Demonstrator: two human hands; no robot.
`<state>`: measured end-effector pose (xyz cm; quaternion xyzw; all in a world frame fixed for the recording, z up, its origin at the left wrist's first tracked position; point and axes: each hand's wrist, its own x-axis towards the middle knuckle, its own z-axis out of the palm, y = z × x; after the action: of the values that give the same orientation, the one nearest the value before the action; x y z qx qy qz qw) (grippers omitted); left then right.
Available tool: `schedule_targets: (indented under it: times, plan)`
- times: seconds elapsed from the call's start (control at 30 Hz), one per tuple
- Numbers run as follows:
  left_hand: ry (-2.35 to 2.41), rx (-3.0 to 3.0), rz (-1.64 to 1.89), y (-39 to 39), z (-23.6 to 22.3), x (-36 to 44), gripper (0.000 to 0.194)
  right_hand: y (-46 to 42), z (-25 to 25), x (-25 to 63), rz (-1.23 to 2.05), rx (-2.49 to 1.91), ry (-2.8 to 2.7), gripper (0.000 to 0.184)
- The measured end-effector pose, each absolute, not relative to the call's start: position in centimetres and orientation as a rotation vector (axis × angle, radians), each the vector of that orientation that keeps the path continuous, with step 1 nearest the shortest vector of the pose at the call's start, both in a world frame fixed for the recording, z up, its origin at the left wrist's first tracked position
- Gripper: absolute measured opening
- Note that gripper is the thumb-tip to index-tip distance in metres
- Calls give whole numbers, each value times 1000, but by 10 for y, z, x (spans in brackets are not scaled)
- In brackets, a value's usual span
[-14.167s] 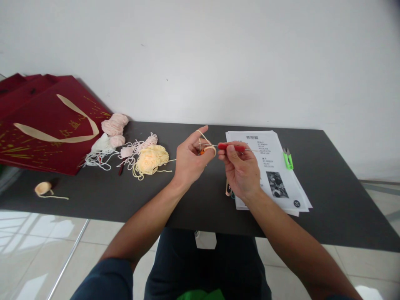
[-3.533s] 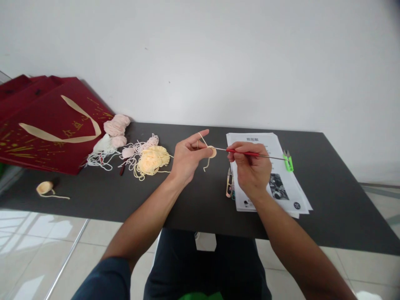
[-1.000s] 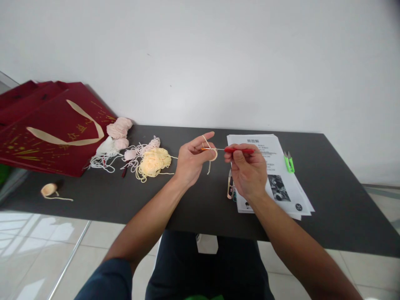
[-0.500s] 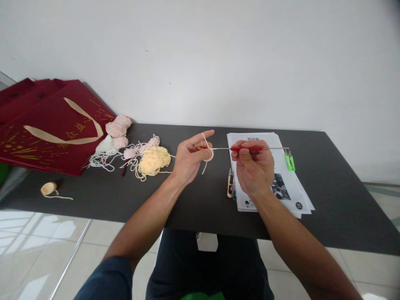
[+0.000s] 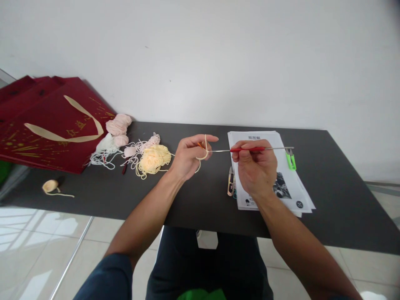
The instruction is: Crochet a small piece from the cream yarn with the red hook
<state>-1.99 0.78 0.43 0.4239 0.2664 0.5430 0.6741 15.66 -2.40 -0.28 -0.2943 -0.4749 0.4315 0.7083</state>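
My left hand (image 5: 187,156) pinches a small cream crochet piece (image 5: 204,156), mostly hidden by the thumb. Cream yarn loops over the raised index finger, and a short tail hangs below the hand. My right hand (image 5: 256,168) grips the red handle of a crochet hook (image 5: 246,149) held level. The hook's thin metal shaft reaches left to the piece; its tip lies among the left fingers, where an orange bit shows. Behind the left wrist sits a pale yellow yarn ball (image 5: 154,159), with strands leading toward that hand.
Dark red paper bags (image 5: 53,125) stand at the left. Beside them lie pink yarn (image 5: 118,124), white yarn (image 5: 106,143) and a small cream crochet cup (image 5: 50,186). Printed sheets (image 5: 265,198), green thread snips (image 5: 290,160) and another pair of snips (image 5: 230,183) lie at the right.
My left index finger has lowered and the left fingers have curled further in, turning the crochet piece. My right hand has shifted slightly right with the hook since a second ago.
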Motion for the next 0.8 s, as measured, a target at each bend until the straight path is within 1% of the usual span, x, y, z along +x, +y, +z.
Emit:
schedule_targets:
  times: [0.1,0.2,0.3,0.43,0.5,0.67,0.73,0.8]
  plan:
    - [557,922,1185,8,5,-21,33,-22,-1,158,1077,-625,-1004,20]
    - [552,896,1174,8,6,-21,25,-18,-2,160,1265,-648,-899,25]
    - [594,948,1203,7,4,-21,19,-15,-6,162,1430,-664,-761,26]
    - [716,1126,1290,6,0,-18,20,-14,-12,159,1487,-681,-663,23]
    - [792,1151,1329,5,-2,-15,25,-16,-15,154,1459,-701,-700,19]
    - [870,1150,1413,3,-1,-8,53,-23,-16,141,1320,-729,-772,11]
    - [888,1154,1429,1,-1,-5,56,-25,-16,138,1303,-724,-755,11]
    - [909,1156,1441,-1,0,-3,54,-25,-16,137,1301,-726,-740,12]
